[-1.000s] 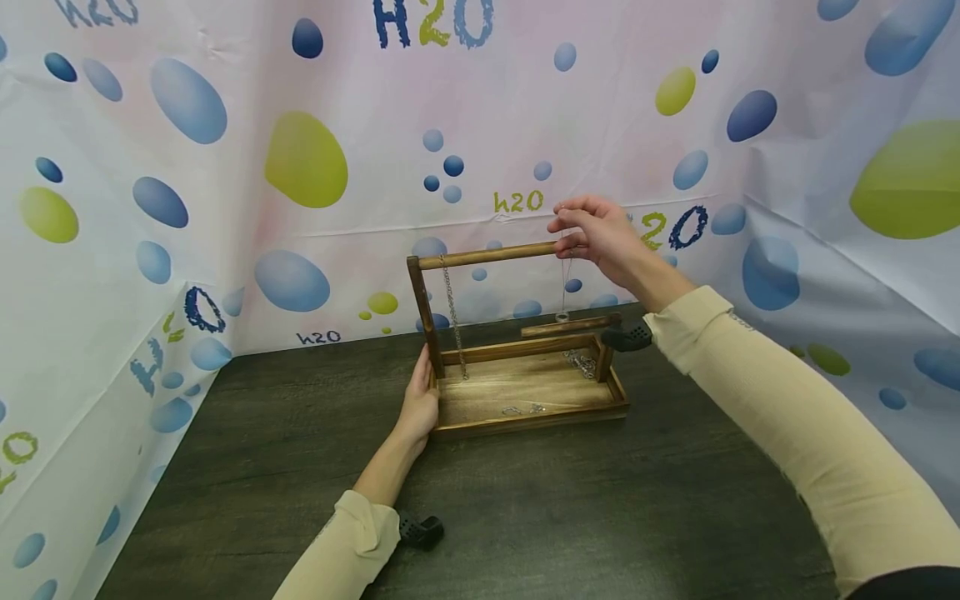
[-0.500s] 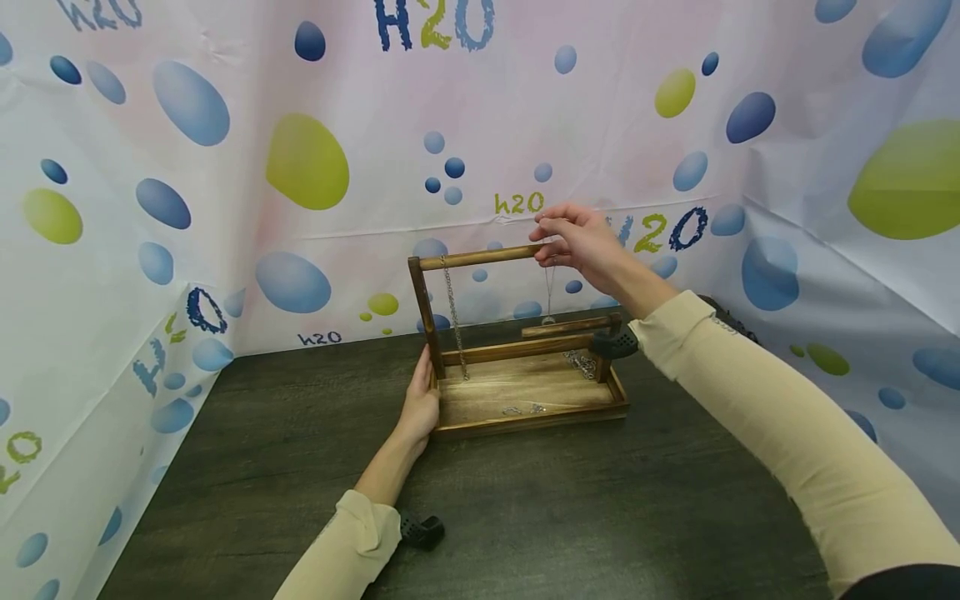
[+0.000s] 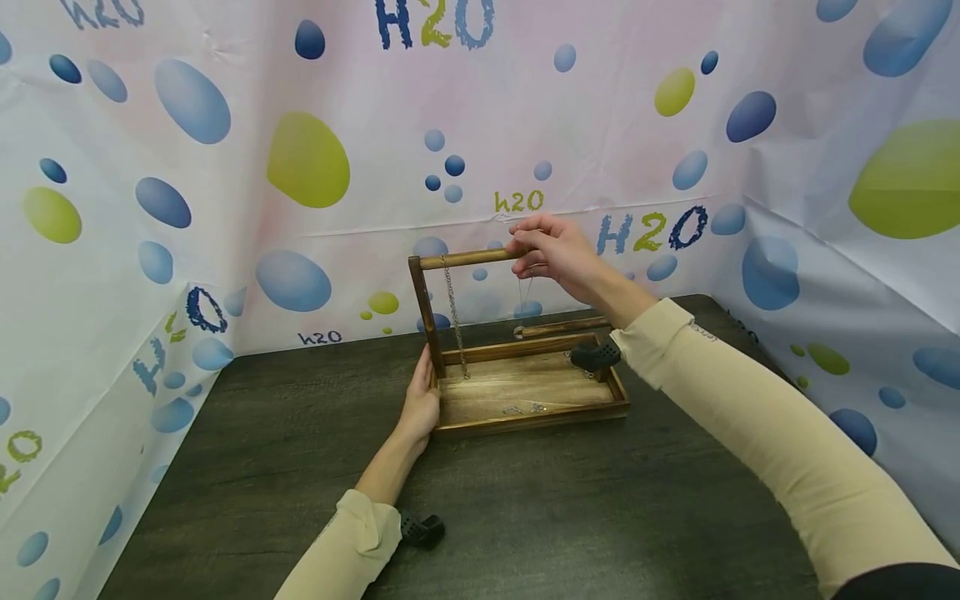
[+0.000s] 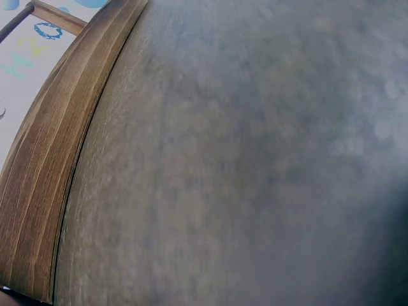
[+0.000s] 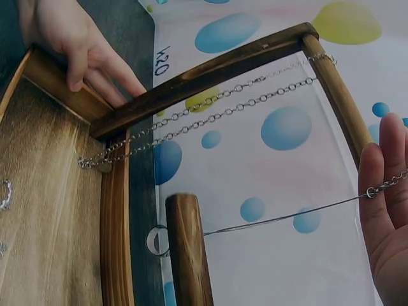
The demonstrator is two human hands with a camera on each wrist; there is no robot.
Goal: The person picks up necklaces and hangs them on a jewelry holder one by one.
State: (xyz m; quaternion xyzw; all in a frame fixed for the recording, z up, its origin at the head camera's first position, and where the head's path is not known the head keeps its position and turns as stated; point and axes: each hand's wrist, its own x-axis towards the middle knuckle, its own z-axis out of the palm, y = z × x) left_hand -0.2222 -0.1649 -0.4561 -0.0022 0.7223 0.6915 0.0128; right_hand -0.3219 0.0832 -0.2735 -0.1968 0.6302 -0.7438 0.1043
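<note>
A wooden jewelry stand (image 3: 517,423) has a shallow tray and an upper bar (image 3: 472,257) on a side post. My left hand (image 3: 417,407) grips the tray's left end; in the right wrist view its thumb lies over the side wall. At the upper bar, my right hand (image 3: 558,254) pinches a thin necklace (image 5: 287,218) near its clasp. Its ring pendant (image 5: 153,241) hangs beside the free end of the lower bar (image 5: 186,255). A thicker chain necklace (image 3: 452,308) hangs from the upper bar's left part. The left wrist view shows mostly the tray's outer wall (image 4: 70,108).
Small silver jewelry pieces (image 3: 537,408) lie in the tray's front, and a chain pile lies at its right end, partly covered by the right wrist's camera mount (image 3: 596,357). The dark table (image 3: 525,517) meets a patterned backdrop (image 3: 225,200) behind.
My right hand has moved left along the upper bar, carrying the thin necklace; its pendant swings from above the lower bar to that bar's left end. My left hand stays put.
</note>
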